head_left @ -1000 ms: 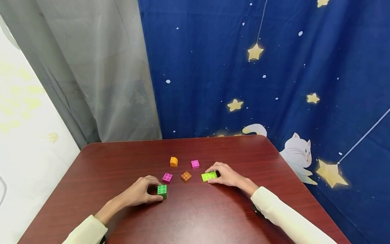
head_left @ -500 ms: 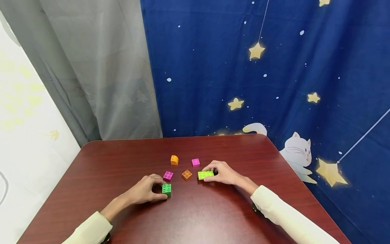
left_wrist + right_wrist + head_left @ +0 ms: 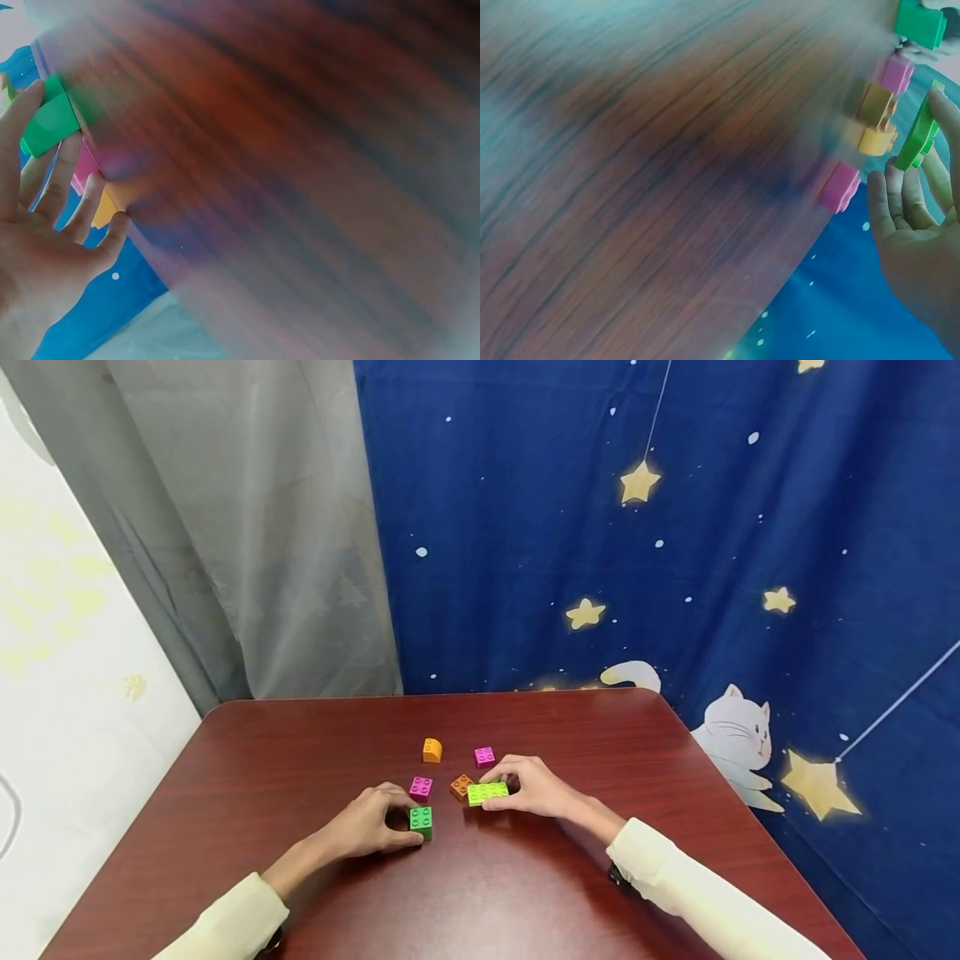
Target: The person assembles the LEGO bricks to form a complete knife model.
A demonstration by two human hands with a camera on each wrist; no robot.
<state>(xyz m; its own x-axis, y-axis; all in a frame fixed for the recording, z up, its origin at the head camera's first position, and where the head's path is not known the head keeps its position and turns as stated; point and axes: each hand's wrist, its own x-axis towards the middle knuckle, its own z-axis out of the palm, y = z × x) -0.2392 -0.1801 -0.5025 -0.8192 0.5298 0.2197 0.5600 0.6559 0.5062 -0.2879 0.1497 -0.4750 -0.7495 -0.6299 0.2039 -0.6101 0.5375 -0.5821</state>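
The green block (image 3: 421, 823) is pinched between the thumb and fingers of the left hand (image 3: 367, 822), just beside the magenta block (image 3: 422, 788) on the desk (image 3: 480, 893). The lime block (image 3: 487, 793) is gripped across its long sides by the fingers of the right hand (image 3: 532, 789); it appears to be held just above the desk, and the brown block (image 3: 460, 786) is partly hidden behind it. Farther back, the yellow block (image 3: 432, 751) and the pink block (image 3: 484, 757) are touched by neither hand. Both held blocks can be judged light, stiff and hardly fragile, though slightly slippery; they are best taken by opposite side walls, with the studs left uncovered.
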